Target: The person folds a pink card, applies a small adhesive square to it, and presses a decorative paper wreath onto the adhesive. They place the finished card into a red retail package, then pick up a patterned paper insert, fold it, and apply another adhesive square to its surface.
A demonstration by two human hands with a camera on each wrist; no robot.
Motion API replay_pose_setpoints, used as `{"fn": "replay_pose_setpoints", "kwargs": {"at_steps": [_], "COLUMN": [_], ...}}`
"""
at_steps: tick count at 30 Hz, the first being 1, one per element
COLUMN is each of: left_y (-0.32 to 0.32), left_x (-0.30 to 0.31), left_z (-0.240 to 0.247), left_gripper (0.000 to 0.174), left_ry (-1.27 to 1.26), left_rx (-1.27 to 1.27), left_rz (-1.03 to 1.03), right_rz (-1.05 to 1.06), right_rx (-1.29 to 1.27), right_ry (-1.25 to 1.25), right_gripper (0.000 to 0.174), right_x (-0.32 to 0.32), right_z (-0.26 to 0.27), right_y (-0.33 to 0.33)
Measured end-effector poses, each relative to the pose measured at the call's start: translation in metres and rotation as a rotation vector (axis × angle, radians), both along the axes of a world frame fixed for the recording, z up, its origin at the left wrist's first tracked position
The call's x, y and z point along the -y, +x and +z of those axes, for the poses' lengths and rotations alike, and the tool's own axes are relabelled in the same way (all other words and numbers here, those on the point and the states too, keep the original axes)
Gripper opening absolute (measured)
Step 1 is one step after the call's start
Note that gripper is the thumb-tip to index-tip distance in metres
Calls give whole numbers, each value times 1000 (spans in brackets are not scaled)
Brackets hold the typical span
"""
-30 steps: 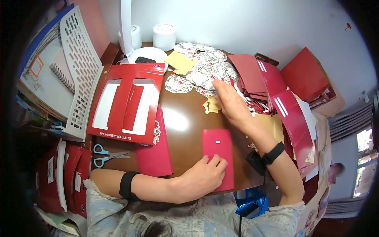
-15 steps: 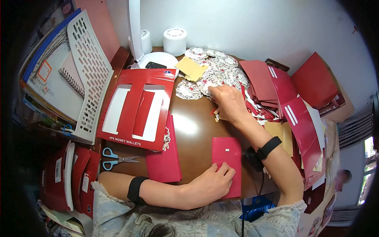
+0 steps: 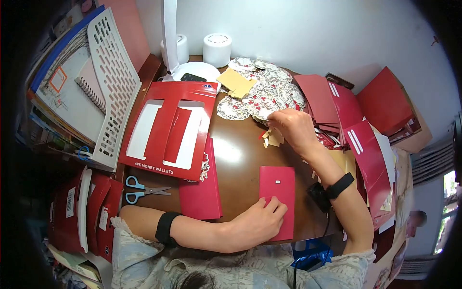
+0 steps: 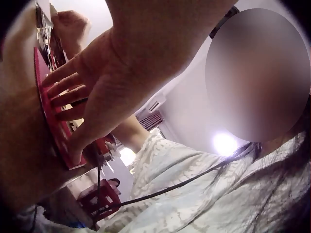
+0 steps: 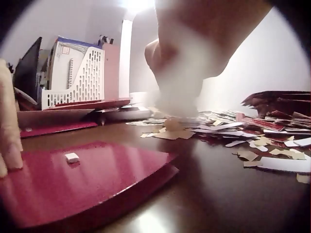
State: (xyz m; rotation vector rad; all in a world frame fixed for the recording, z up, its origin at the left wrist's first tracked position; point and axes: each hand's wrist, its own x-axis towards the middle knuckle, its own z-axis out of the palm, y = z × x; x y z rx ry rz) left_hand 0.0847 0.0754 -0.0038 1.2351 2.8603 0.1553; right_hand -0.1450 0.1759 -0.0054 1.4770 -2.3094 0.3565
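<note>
Steady low, reaching high

From out here I've got the pink card (image 3: pixel 276 172) at five o'clock from the table's middle, my left hand (image 3: pixel 255 226) resting across it, fingers extended, clasping nothing, just below that little white tab (image 3: pixel 277 182). Up at two, my right hand (image 3: pixel 296 130) hangs bent-fingered by the cutout pile (image 3: pixel 264 98); I can't tell whether it's pinching anything. I'd call this the fetching step, card braced. Next move, I judge, wants one piece lifted cleanly, then lined up over the tab without nudging the card
</note>
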Motion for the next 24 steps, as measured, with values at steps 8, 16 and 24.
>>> {"fn": "replay_pose_setpoints", "kwargs": {"at_steps": [8, 16, 24], "left_y": [-5, -23, -72], "left_x": [2, 13, 60], "left_z": [3, 14, 46], "left_gripper": [53, 43, 33], "left_ry": [46, 331, 1008], "left_rx": [79, 238, 665], "left_rz": [-5, 27, 272], "right_rz": [-121, -231, -228], "right_rx": [28, 1055, 1172], "right_ry": [-448, -783, -743], "right_gripper": [10, 19, 29], "right_x": [1, -41, -92], "right_z": [33, 86, 92], "right_y": [19, 84, 140]}}
